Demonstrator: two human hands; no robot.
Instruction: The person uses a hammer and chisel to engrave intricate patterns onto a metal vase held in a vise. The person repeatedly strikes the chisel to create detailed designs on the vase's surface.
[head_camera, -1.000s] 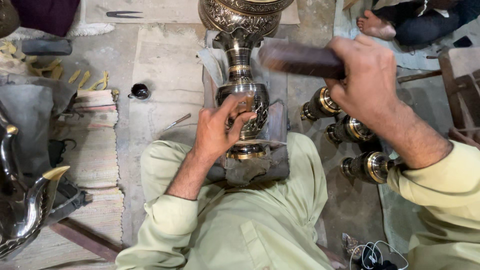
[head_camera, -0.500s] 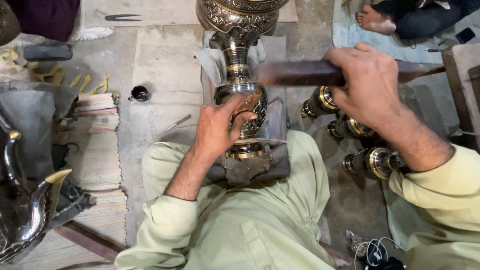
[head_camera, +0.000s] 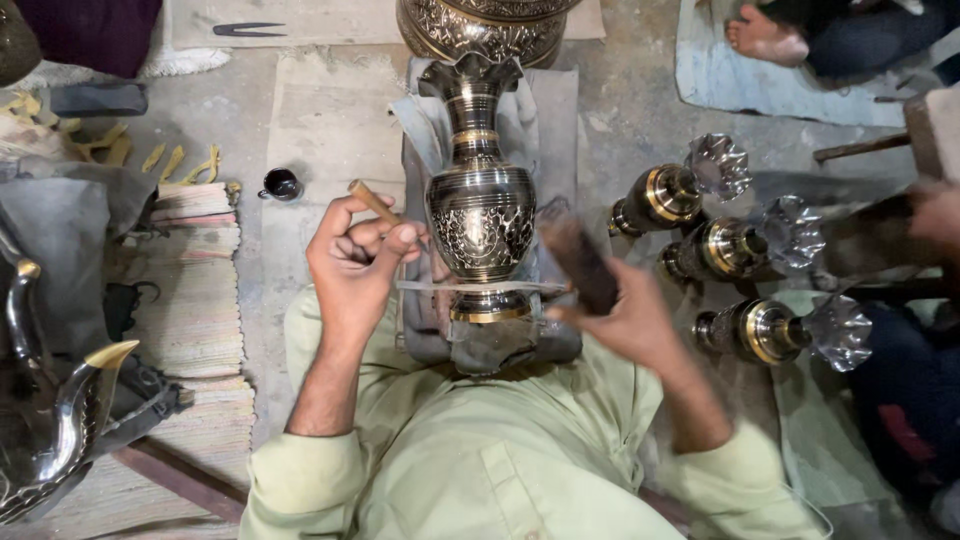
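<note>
At frame centre an engraved brass vase (head_camera: 481, 215) lies on grey cloth (head_camera: 555, 110) over a bare concrete floor (head_camera: 330, 120); left hand (head_camera: 352, 268) fingers pinch a small wooden tool (head_camera: 372, 201), right hand (head_camera: 628, 320) fingers grip a dark block (head_camera: 578, 256); woven mats (head_camera: 195, 290) lie left

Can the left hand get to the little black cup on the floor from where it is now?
Probably yes: the black cup sits on bare floor just left of the left hand with nothing between, though that hand already holds a wooden stick.

Light: soft, even, daylight-like; shadows faint.
Glare: small highlights on brass vase (head_camera: 481, 215).
Blur: right hand (head_camera: 622, 318) smeared by motion; edges soft.
</note>
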